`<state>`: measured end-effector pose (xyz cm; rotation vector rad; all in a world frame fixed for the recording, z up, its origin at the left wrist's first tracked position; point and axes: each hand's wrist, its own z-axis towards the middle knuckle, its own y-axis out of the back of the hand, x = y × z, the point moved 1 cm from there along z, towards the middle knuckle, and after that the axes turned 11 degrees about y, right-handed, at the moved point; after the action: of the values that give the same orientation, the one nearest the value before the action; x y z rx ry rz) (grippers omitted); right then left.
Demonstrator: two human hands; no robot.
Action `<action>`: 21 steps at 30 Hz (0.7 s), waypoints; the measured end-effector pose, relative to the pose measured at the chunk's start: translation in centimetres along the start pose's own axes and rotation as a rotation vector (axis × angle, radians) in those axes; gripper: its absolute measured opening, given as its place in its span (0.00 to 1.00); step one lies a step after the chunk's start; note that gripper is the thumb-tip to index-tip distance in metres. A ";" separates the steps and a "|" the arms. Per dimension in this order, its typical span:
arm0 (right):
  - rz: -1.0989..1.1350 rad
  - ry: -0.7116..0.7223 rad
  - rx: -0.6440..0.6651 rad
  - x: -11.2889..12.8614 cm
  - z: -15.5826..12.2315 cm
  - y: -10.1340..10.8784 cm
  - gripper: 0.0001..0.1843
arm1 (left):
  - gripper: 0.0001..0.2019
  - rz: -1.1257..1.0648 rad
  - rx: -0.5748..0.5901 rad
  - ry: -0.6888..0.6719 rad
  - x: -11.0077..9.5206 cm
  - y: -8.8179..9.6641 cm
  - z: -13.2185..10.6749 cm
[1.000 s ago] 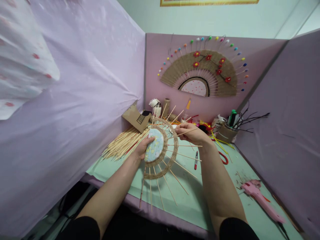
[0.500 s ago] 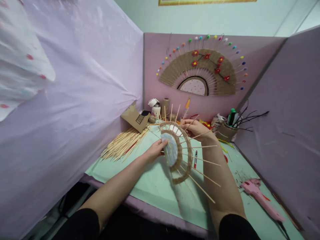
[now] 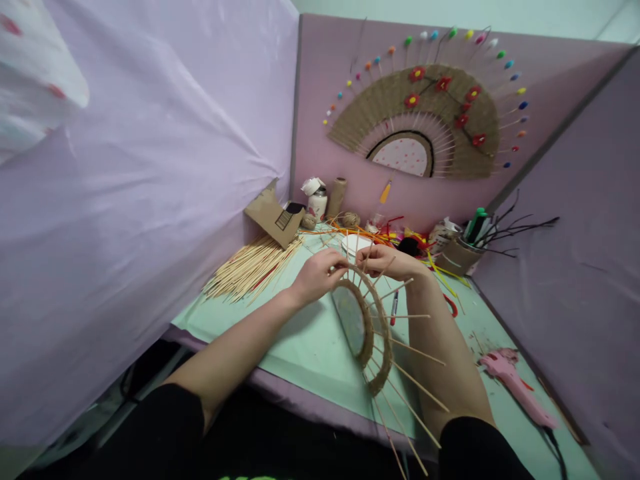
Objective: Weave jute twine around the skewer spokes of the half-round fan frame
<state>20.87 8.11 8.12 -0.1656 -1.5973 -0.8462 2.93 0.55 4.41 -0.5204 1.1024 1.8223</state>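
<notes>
A half-round fan frame (image 3: pixel 383 333) of thin wooden sticks hangs tilted over the table, its sticks spreading right and down. Brown twine is woven across the sticks in a curved band, and a second twine border edges the pale half-disc (image 3: pixel 350 319) at its centre. My left hand (image 3: pixel 320 275) is closed, pinching the upper end of the woven band. Close beside it, my right hand (image 3: pixel 387 262) has its fingers pressed together among the upper sticks; what lies between its fingertips is too small to make out.
Loose sticks (image 3: pixel 253 270) lie left, below a cardboard piece (image 3: pixel 275 217). Twine balls (image 3: pixel 351 220), a jar (image 3: pixel 317 205) and coloured pipe cleaners sit behind. A pen (image 3: pixel 395 308), red-handled scissors (image 3: pixel 451 305) and a pink glue gun (image 3: pixel 517 387) lie right. A decorated fan (image 3: pixel 425 100) hangs behind.
My left hand has moved from the pale half-disc up to the woven band's upper end. The fan frame has turned and dropped lower. My right hand stays near the upper sticks; the view has shifted.
</notes>
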 end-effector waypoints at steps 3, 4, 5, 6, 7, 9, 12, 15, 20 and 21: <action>0.012 0.015 -0.003 -0.3 0.0 0.0 0.12 | 0.08 -0.025 0.019 -0.132 0.2 -1.0 0.6; 0.016 0.017 -0.001 -0.3 0.0 0.0 0.12 | 0.08 -0.028 0.024 -0.148 0.4 -1.3 0.7; 0.018 0.019 0.000 -0.3 -0.1 -0.1 0.13 | 0.08 -0.029 0.028 -0.156 0.6 -1.5 0.8; 0.021 0.020 0.002 -0.3 -0.1 -0.1 0.13 | 0.08 -0.028 0.030 -0.160 0.8 -1.6 0.8; 0.023 0.019 0.006 -0.3 -0.1 -0.1 0.13 | 0.08 -0.024 0.030 -0.164 1.0 -1.7 0.9; 0.030 0.020 0.011 -0.4 -0.1 -0.1 0.13 | 0.09 -0.004 0.023 -0.175 1.1 -1.7 0.9; 0.049 0.013 0.002 -0.6 -0.1 0.0 0.15 | 0.10 0.056 0.019 -0.196 1.0 -1.9 1.1; 0.043 -0.004 -0.028 -0.9 -0.1 0.1 0.16 | 0.11 0.122 0.026 -0.211 1.0 -2.1 1.4; 0.014 -0.021 -0.026 -1.2 -0.1 0.2 0.17 | 0.11 0.127 0.031 -0.211 1.4 -2.5 1.4; 0.015 -0.020 -0.021 -1.2 -0.1 0.2 0.16 | 0.11 0.124 0.021 -0.211 1.4 -2.6 1.4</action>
<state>21.34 8.65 7.12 -0.2013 -1.6040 -0.8522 4.61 2.90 2.84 -0.2452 1.0267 1.9211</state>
